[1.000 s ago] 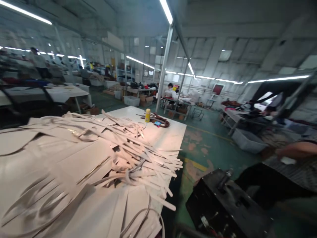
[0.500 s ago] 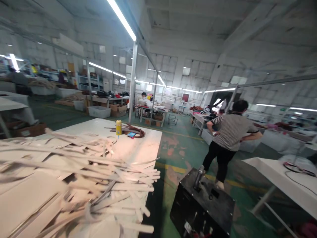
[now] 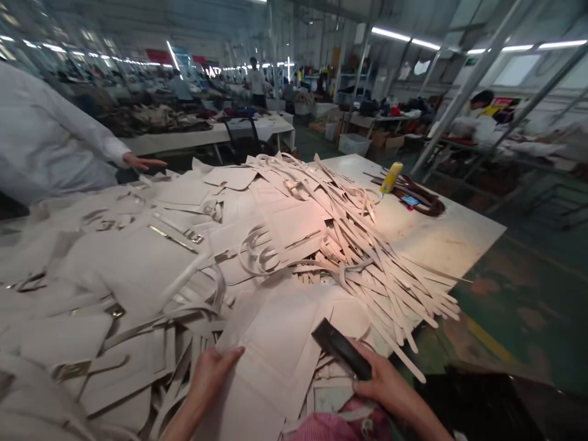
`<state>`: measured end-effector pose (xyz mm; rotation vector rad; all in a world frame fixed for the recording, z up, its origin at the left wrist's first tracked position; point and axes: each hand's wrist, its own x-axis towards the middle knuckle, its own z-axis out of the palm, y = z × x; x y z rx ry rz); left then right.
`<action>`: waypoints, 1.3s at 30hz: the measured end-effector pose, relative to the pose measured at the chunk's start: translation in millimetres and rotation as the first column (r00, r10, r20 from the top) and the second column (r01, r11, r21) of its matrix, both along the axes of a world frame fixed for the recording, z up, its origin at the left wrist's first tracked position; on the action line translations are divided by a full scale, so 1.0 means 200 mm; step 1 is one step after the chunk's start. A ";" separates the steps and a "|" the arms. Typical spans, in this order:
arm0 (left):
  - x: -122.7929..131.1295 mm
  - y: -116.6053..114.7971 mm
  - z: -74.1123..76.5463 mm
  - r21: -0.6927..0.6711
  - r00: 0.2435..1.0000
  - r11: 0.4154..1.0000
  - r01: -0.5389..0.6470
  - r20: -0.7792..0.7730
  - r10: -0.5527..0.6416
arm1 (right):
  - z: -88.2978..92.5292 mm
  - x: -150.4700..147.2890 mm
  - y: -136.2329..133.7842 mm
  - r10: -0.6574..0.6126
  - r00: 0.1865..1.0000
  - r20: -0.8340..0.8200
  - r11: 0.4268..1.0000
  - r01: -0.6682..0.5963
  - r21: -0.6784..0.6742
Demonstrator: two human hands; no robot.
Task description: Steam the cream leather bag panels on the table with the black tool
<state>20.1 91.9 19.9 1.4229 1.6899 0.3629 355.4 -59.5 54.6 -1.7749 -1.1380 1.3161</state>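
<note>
My left hand (image 3: 215, 373) grips the left edge of a pale beige leather-like panel (image 3: 271, 343), its thumb laid over the top face. The panel slants up in front of me and has a stitched or creased outline. My right hand (image 3: 381, 376) is wrapped around a black hand tool (image 3: 342, 349) with a flat, squared end that points up and left, close to the panel's right side. I cannot make out the tool's exact kind. Around both hands spreads a heap of beige bag pieces (image 3: 133, 263) with metal buckles, and long beige straps (image 3: 390, 282) fan out to the right.
On the white table (image 3: 463, 239) at the far right are a yellow bottle (image 3: 391, 179), a coil of dark brown straps (image 3: 429, 202) and a small blue packet (image 3: 410, 200). A person in a white top (image 3: 50, 122) stands at the left, one hand over the heap. A dark box (image 3: 478, 404) is at lower right.
My view has swung left and down onto the heap. Both my hands now show, holding the panel and the black tool. The person in the striped top is out of view.
</note>
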 end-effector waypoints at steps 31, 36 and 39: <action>0.07 -0.04 -0.11 -0.108 0.913 0.963 0.247 0.360 -0.193 | 0.06 -0.14 0.55 0.114 0.993 -0.025 0.993 -0.114 0.025; 0.10 -0.04 -0.10 -0.111 0.898 0.956 0.270 0.387 -0.209 | 0.04 -0.32 0.39 0.302 0.939 -0.162 0.949 -0.312 -0.039; 0.11 -0.06 -0.10 -0.100 0.909 0.961 0.258 0.361 -0.206 | -0.03 -0.38 0.43 0.286 0.947 -0.146 0.956 -0.293 -0.027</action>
